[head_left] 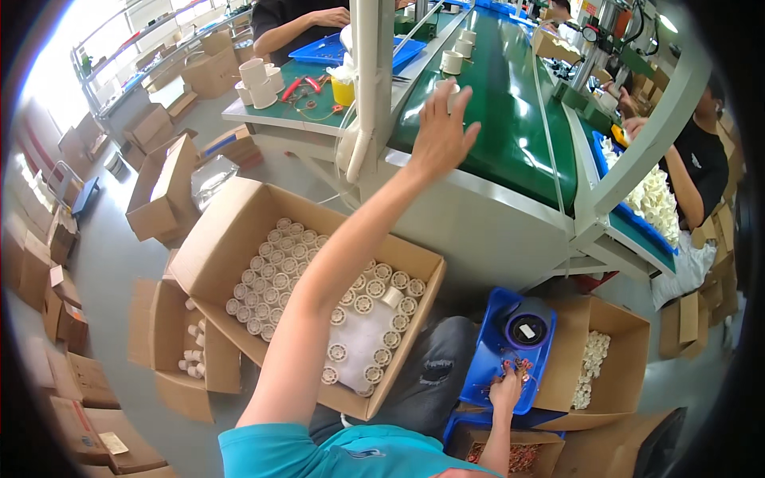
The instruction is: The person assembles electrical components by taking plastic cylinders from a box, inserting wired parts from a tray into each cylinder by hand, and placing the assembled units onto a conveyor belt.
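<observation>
My left hand reaches over the green conveyor belt with its fingers spread. Close by its fingertips stands a white cylindrical part, partly covered by the fingers; whether they touch it I cannot tell. Farther along the belt are more white cylinders. Down at the right, my right hand is closed on a bunch of small reddish wired parts over a blue tray. A dark round container sits in that tray's far end.
A large cardboard box of round white parts stands before me, under my left arm. Another box with small white pieces lies right of the tray. A metal post rises beside the belt. Co-workers' hands are at the far stations.
</observation>
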### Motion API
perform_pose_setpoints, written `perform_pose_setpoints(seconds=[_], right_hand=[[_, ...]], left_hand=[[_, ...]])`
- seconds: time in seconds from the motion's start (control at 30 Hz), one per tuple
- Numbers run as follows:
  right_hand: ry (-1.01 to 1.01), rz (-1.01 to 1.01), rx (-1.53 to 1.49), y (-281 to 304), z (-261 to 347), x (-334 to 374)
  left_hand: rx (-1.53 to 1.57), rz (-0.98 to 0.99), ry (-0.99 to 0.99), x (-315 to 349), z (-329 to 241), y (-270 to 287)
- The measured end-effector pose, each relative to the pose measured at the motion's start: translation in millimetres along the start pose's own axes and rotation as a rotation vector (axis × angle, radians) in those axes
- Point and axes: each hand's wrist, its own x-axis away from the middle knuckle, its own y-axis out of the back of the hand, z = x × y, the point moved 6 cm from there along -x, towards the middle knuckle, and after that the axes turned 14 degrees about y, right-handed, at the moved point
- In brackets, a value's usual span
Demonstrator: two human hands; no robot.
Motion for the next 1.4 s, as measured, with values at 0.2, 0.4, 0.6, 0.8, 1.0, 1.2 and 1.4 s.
perform_pose_setpoints(seconds=[0.2,0.4,0.6,0.8,1.0,1.2,1.4], right_hand=[[-0.080,0.180,-0.120,-24.0,-17.8,3.4],[-0.089,0.194,-0.028,-12.9,-10.3,-1.2],[-0.020,-0.005,0.014,-7.6,7.5,-1.4],[-0.132,0.151,0.043,-17.7,-6.3,-0.1],[-0.002,0.190,0.098,-17.2,4.0,3.3],[-0.088,-0.043,-0.095,1.8,7.6,-22.0],[-0.336,-0.058,-0.206,16.0,-42.1,-10.6]], left_hand=[[0.036,0.294,0.013,220.8,11.8,85.0],[-0.517,1.102,0.381,435.6,118.0,123.7],[-0.849,0.823,0.132,472.7,153.6,116.0],[-0.584,0.946,0.204,445.9,125.2,102.4],[-0.487,1.000,0.051,439.5,90.8,95.8],[-0.473,0.960,0.263,434.3,120.1,92.0],[-0.270,0.739,0.470,348.2,85.8,100.5]])
